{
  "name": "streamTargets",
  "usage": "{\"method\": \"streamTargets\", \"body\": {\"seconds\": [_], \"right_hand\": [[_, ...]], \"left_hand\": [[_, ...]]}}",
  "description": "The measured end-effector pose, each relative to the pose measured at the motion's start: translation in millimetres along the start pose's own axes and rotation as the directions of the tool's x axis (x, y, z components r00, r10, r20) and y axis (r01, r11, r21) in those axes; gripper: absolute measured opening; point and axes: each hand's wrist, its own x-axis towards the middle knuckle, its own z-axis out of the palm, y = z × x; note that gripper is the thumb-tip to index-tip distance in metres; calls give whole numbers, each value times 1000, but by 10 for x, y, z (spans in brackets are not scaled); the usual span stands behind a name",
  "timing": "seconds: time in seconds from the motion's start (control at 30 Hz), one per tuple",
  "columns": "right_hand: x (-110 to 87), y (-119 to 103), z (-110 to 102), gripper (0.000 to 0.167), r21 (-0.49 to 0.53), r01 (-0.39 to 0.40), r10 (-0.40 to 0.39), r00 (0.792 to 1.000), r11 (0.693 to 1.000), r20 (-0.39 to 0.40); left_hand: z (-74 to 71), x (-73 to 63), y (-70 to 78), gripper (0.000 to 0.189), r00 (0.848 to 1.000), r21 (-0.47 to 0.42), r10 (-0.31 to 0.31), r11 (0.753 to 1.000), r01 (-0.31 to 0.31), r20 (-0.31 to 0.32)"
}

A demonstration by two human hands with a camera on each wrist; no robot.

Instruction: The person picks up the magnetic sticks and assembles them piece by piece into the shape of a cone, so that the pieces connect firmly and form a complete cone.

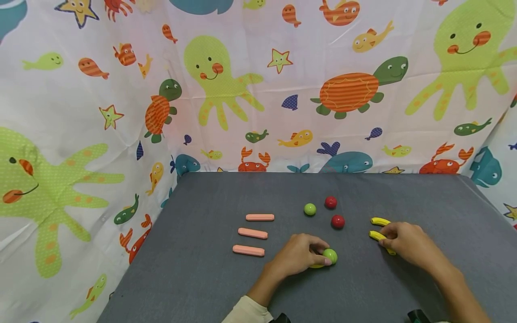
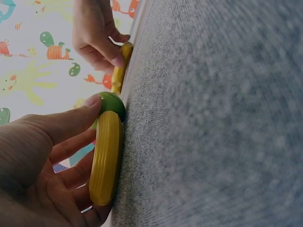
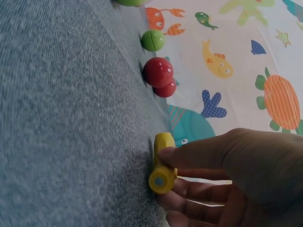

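On a gray counter, a person's right hand pinches a toy banana, a second banana just beyond it; the left hand, a third banana crowding its palm, clamps a green ball, likely to stop it rolling. Pink sticks lie left of that hand; red balls sit beyond it.

a green ball sits just beside a ridged yellow banana; a second banana slants farther right.

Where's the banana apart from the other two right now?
In the head view, that banana sits left of the other two bananas, mostly hidden by the left hand, beside the green ball that hand pinches.
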Motion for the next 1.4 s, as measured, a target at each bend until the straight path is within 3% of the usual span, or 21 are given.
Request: {"method": "streamTargets", "body": {"seconds": [0.57, 0.93, 1.17, 1.4], "right_hand": [[-31, -218, 127, 33, 135, 40, -19, 988, 990, -150], [-37, -389, 214, 31, 219, 36, -9, 992, 975, -126], [-25, -454, 297, 37, 386, 17, 4, 999, 922, -52], [-8, -507, 363, 44, 428, 0, 11, 1000, 904, -22]], "left_hand": [[7, 18, 14, 27, 1000, 23, 21, 1000, -21, 2], [2, 29, 7, 27, 1000, 21, 17, 1000, -18, 15], [11, 20, 13, 26, 999, 26, 33, 999, -34, 26], [16, 26, 19, 27, 998, 45, 47, 998, -49, 37]]}}
